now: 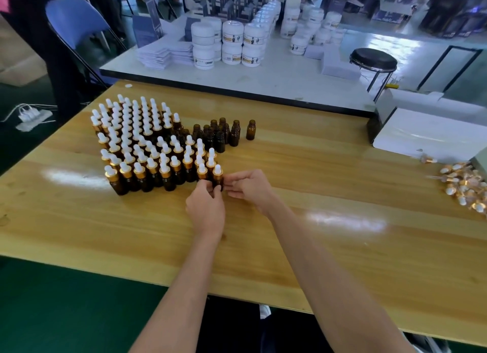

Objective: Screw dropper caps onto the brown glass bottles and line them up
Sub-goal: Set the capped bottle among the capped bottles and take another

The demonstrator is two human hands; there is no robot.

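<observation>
Both hands, left hand [206, 207] and right hand [251, 188], are closed in a pinch on one capped bottle [218, 178] at the near right end of the rows [147, 152] on the table [329, 252]; light, slick, breakable glass is judged best held at the body.
</observation>
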